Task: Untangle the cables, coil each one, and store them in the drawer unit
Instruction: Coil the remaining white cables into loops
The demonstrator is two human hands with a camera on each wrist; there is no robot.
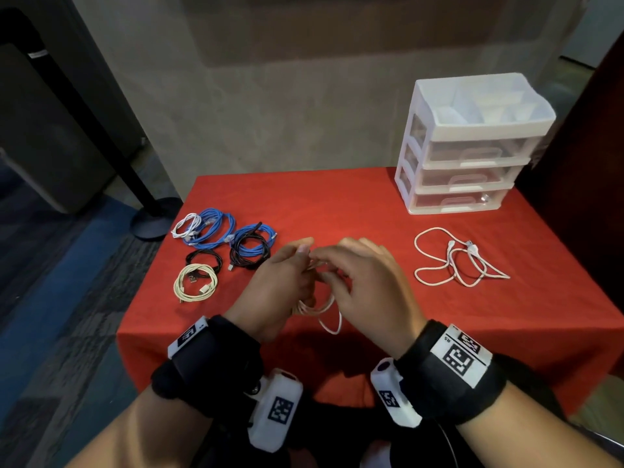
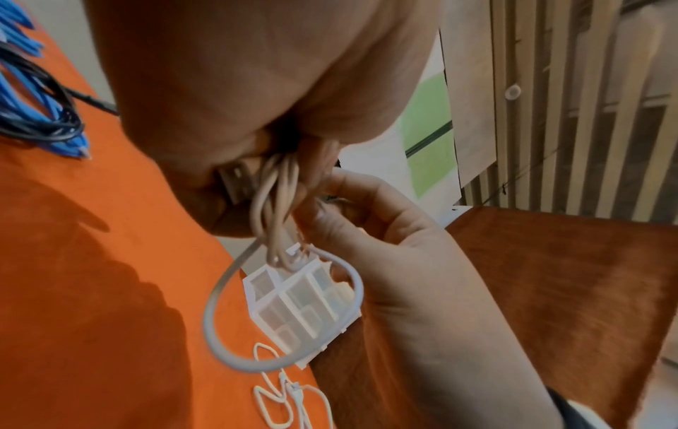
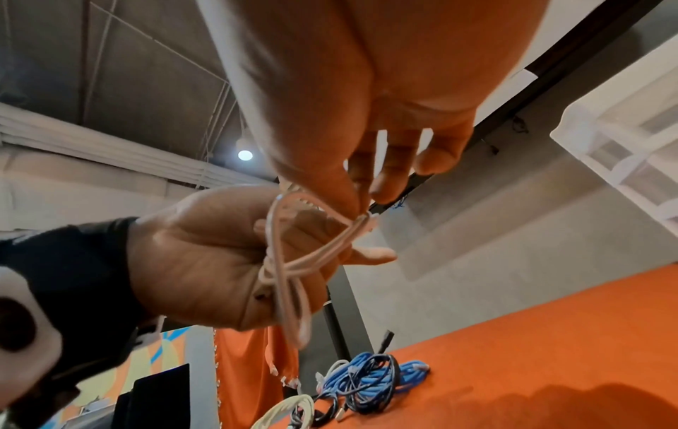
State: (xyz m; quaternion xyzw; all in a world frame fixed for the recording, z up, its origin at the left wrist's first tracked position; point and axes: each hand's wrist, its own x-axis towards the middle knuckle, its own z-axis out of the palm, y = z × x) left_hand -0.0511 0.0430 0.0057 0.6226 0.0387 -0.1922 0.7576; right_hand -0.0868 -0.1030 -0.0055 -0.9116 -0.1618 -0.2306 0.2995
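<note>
Over the middle of the red table (image 1: 337,204), both hands work one pale white cable (image 1: 320,310). My left hand (image 1: 302,256) grips its bunched loops, which cross the palm (image 3: 290,275), and one loop (image 2: 216,319) hangs below. My right hand (image 1: 320,263) pinches a strand of that cable (image 3: 363,216) between thumb and forefinger, while its other fingers are spread. A second white cable (image 1: 452,261) lies loose and uncoiled on the cloth to the right. At the table's back right stands the white drawer unit (image 1: 469,143), its three clear drawers pushed in.
Several coiled cables lie at the table's left: a blue one (image 1: 212,228), a blue and black pair (image 1: 251,246), a black one (image 1: 204,258), a cream one (image 1: 196,282) and a small white one (image 1: 184,226). A black post base (image 1: 153,217) stands on the floor beyond the left edge.
</note>
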